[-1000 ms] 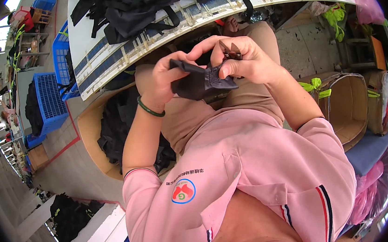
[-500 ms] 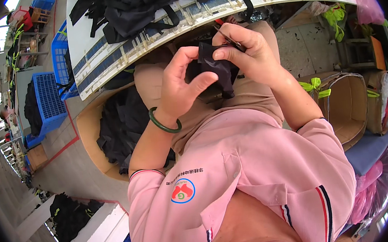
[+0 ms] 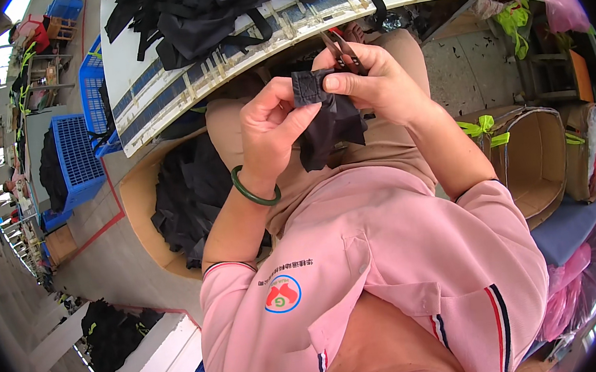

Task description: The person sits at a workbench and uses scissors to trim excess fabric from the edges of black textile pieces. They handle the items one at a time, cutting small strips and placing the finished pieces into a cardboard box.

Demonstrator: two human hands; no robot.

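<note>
- The black cloth piece [image 3: 330,136] is up in the air between the two hands, over the tan trousers [image 3: 391,150] and just short of the bench's near edge.
- Its stitched end [image 3: 307,89] lies flat and faces up, set crosswise between the hands; the rest droops from there toward the wearer's body, so the long axis seems to run roughly away from the bench, though the folds blur this.
- The left hand [image 3: 267,121] has its grip pinched on the near left corner of that end, thumb and forefinger together.
- The right hand [image 3: 385,81] presses its thumb onto the right side of the same end, its grip closed on the cloth, so both hands are equally near.
- The dark snips [image 3: 350,53] also sit in the right hand, among the fingers; their two blades stand apart and point toward the bench, away from the stitched end, which lies just below and to the left of them.
- A green bangle [image 3: 247,193] circles the left wrist.
- Beyond the hands, the bench [image 3: 131,76] carries a heap of black cloth [image 3: 199,20].
- On the left, a carton [image 3: 135,198] holds more black pieces [image 3: 192,203], with a blue crate [image 3: 79,153] farther out.
</note>
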